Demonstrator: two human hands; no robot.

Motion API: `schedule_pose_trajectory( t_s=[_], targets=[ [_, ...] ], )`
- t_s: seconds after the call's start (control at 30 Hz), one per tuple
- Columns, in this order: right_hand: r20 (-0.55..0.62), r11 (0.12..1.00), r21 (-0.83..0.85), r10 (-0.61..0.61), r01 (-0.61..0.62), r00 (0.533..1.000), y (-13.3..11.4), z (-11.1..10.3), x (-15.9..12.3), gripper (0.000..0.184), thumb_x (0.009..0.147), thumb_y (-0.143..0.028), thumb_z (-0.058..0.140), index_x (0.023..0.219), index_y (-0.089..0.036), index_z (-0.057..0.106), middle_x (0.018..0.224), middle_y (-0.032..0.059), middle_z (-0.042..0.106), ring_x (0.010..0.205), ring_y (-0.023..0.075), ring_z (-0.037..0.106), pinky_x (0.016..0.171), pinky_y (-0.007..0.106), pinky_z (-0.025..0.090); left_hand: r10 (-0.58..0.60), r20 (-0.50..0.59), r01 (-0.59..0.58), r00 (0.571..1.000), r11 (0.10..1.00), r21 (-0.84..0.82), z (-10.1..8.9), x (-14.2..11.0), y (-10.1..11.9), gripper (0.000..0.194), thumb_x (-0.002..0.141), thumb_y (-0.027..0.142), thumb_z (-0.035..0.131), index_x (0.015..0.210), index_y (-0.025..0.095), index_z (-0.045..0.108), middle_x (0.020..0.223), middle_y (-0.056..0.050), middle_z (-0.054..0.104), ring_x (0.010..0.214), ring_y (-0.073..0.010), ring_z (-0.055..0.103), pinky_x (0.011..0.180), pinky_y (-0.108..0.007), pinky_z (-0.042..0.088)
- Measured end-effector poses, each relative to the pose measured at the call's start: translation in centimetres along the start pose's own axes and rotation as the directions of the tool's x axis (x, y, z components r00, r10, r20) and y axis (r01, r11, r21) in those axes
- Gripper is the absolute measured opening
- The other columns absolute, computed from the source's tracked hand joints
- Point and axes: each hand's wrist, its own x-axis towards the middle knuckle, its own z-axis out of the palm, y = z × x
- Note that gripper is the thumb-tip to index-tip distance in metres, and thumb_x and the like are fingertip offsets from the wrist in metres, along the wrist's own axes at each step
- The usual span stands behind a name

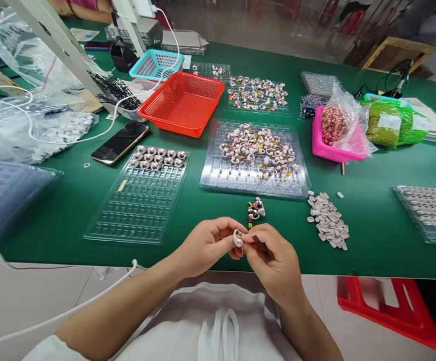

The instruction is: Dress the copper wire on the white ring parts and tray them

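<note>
Pinching the curved piece (238, 238) with our left hand (207, 246), we should steady it; our right hand (278, 263) pinches its edge.

Left hand (208, 246) and right hand (278, 261) meet at the near edge of the worktop (212, 208), fingertips (231, 243) pinching. Both forearms (133, 296) (bare) slant inward.

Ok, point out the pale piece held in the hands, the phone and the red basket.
Pale piece (238, 241): head view, on its shiny, rounded lower part.
Phone (120, 143): head view, on the middle of its dark screen.
Red basket (182, 108): head view, on its inside floor.
</note>
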Motion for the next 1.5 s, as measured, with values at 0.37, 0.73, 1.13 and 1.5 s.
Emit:
schedule_pose_trajectory(
  t_s=[0.37,0.73,1.13,1.5],
  targets=[
    [-0.11,0.994,0.062,0.101,-0.095,0.989,-0.2,0.7,0.4,0.009,0.093,-0.018,0.059,0.09,-0.022,0.067,0.083,0.0012,0.064,0.064,0.012,0.06,0.053,0.022,0.048,-0.068,-0.008,0.067,0.998,0.987,-0.147,0.4,0.5,0.1,0.032,0.073,0.035,0.084,0.087,0.011,0.068,0.065,-0.001,0.071,0.059,-0.012,0.069,0.062,-0.023,0.058],
    [0.148,0.994,-0.097,0.06,-0.045,0.987,-0.1,-1.0,0.9,0.009,0.092,-0.018,0.061,0.093,-0.023,0.068,0.079,0.0,0.062,0.063,0.0119,0.055,0.052,0.023,0.041,-0.245,0.089,0.254,0.965,0.96,-0.115,-0.6,1.0,0.0,0.029,0.07,0.03,0.083,0.085,0.013,0.066,0.063,0.0,0.07,0.048,-0.0099,0.064,0.049,-0.022,0.057],
    [0.193,0.983,-0.184,0.045,-0.009,0.98,0.1,-1.0,1.4,0.01,0.091,-0.018,0.058,0.088,-0.022,0.067,0.076,0.0001,0.062,0.064,0.0127,0.055,0.053,0.024,0.04,-0.243,0.03,0.244,0.97,0.969,-0.037,-0.8,1.2,0.5,0.029,0.067,0.028,0.082,0.082,0.014,0.061,0.054,0.002,0.068,0.046,-0.0103,0.061,0.046,-0.022,0.056],
    [0.186,0.973,-0.206,0.146,-0.106,0.972,0.4,-1.0,1.7,0.009,0.088,-0.018,0.058,0.08,-0.022,0.061,0.073,-0.0013,0.058,0.063,0.0123,0.052,0.054,0.023,0.039,-0.181,-0.02,0.182,0.983,0.983,0.013,-0.3,1.2,0.1,0.027,0.071,0.028,0.081,0.088,0.013,0.065,0.057,0.003,0.067,0.049,-0.0107,0.062,0.052,-0.023,0.055]
  ],
)
